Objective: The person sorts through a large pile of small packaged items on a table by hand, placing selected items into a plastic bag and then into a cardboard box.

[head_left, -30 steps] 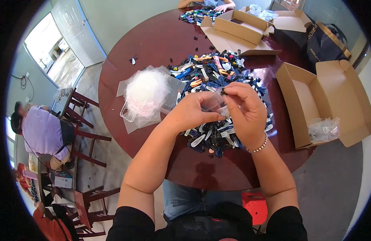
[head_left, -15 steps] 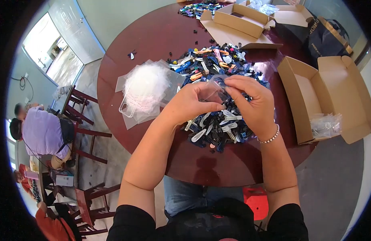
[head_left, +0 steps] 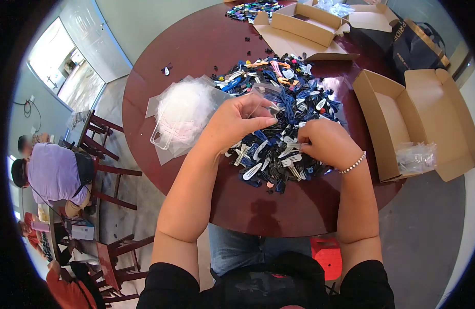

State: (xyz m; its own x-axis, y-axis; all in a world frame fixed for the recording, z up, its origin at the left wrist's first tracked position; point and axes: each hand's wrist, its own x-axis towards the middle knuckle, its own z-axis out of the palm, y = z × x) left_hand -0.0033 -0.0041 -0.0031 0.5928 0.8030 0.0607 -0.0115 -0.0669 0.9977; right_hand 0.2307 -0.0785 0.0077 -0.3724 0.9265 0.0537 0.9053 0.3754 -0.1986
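My left hand [head_left: 235, 121] pinches a small clear plastic bag [head_left: 267, 92] between thumb and fingers, above a large heap of hair clips [head_left: 271, 160]. Navy, black and white clips make up most of the heap, with a few orange and pink ones at its far side. At the heap's right part, my right hand [head_left: 327, 141] has its fingers curled down among the clips; what they hold, if anything, is hidden. A pile of clear plastic bags [head_left: 183, 110] lies on the table left of the heap.
An open cardboard box [head_left: 389, 129] with a clear packet [head_left: 416, 157] stands at the right edge of the round table [head_left: 160, 67]. Farther back are another open box [head_left: 304, 26], a dark bag [head_left: 417, 51] and a second clip pile [head_left: 250, 11]. People sit at left.
My right hand has left the plastic bag and moved down to the clips, its fingers now curled. My left hand still holds the bag, slightly farther left.
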